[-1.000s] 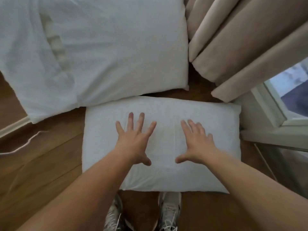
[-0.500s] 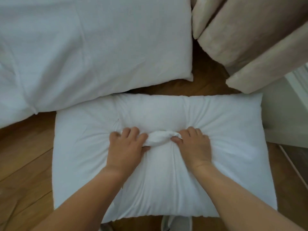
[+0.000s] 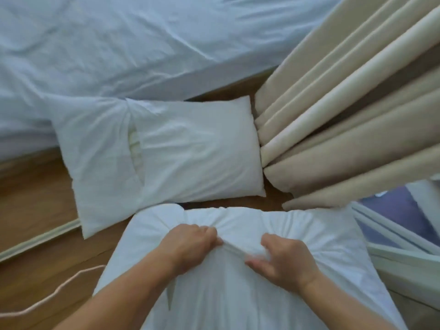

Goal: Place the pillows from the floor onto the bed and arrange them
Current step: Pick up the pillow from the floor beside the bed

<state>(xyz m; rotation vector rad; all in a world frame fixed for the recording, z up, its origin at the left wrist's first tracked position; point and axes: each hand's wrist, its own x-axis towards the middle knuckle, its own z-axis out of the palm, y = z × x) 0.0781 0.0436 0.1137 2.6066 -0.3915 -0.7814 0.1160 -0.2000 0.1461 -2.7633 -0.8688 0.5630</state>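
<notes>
A white pillow [image 3: 238, 294] fills the lower middle of the view, raised off the wooden floor. My left hand [image 3: 190, 244] and my right hand [image 3: 283, 258] both clutch a bunched fold of its cover near the top middle. A second white pillow [image 3: 171, 158] lies flat on the floor just beyond it, with its case opening showing on the left side. The bed [image 3: 142, 44], covered in a wrinkled white sheet, spans the top and left of the view.
Beige curtains [image 3: 345, 115] hang in folds at the right, touching the second pillow's right end. A window frame [image 3: 404, 246] sits at the lower right. A thin pale cord [image 3: 54, 291] trails over the wooden floor [image 3: 35, 210] at the lower left.
My hands went from flat and spread on the pillow to gripping its cover, then lifted it toward me. The view pulled back, bringing the bed and the second pillow into sight.
</notes>
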